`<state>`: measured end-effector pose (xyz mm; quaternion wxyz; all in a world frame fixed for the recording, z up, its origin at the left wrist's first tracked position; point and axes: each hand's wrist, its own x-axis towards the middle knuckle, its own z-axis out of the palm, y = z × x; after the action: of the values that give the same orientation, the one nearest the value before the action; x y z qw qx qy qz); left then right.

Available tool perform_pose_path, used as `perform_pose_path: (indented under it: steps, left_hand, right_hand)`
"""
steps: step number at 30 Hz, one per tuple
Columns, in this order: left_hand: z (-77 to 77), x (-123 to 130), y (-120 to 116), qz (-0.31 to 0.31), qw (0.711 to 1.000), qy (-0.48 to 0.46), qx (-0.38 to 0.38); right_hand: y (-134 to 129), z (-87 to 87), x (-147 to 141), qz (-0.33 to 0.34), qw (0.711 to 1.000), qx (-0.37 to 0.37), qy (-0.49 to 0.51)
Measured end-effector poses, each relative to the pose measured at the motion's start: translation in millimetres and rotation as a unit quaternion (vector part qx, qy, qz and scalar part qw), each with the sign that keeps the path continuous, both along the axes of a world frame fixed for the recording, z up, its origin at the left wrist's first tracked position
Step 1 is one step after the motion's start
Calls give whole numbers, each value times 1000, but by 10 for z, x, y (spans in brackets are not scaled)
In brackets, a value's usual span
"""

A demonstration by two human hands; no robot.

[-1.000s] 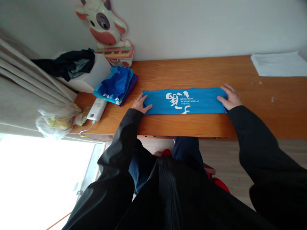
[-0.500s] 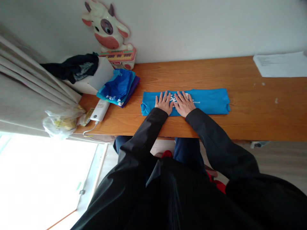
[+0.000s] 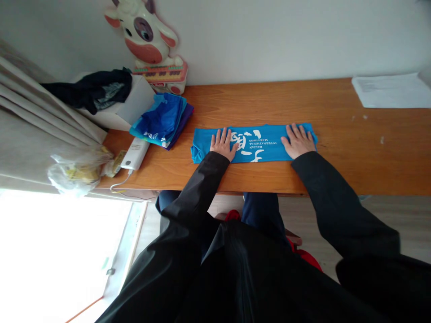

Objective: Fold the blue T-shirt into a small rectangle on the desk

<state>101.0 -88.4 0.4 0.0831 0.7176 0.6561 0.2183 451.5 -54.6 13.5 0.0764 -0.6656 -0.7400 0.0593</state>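
A blue T-shirt with white lettering lies folded into a long flat strip on the wooden table. Flat on its left part rests my left hand, fingers stretched out and nothing in its grasp. My right hand presses on the cloth near the right end, its fingers spread. Between the two hands the white print shows, reading "Dalian International Marathon". Each palm hides a little of the fabric beneath it.
At the left, a stack of folded blue and purple clothes leans by a white box bearing a dark garment. Nearby are a white power bank, a plastic bag and a cow toy keyboard. Papers lie far right.
My right hand has slid right along the T-shirt, from beside the left hand to near the right end, uncovering the print. My left hand stays on the left part.
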Motion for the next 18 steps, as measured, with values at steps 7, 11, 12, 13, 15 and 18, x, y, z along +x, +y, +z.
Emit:
perform_pose_path:
  steps: [7, 11, 12, 13, 15, 18]
  left_hand:
    - [5, -30, -123, -3, 999, 15, -31]
    - [21, -150, -225, -10, 999, 8, -33]
    - [24, -209, -237, -16, 999, 1, -35]
    - [26, -278, -245, -19, 999, -6, -36]
    - [27, -427, -249, -12, 999, -18, -34]
    - [34, -611, -248, 44, 998, -24, -27]
  right_hand:
    - [-60, -34, 139, -10, 1000, 7, -16]
    - [-79, -59, 110, 1, 1000, 9, -20]
    - [-84, -64, 114, 4, 1000, 10, -22]
    - [-88, -68, 119, 5, 1000, 12, -24]
    - [-93, -76, 128, 6, 999, 18, -27]
    - [-94, -85, 125, 10, 999, 24, -35]
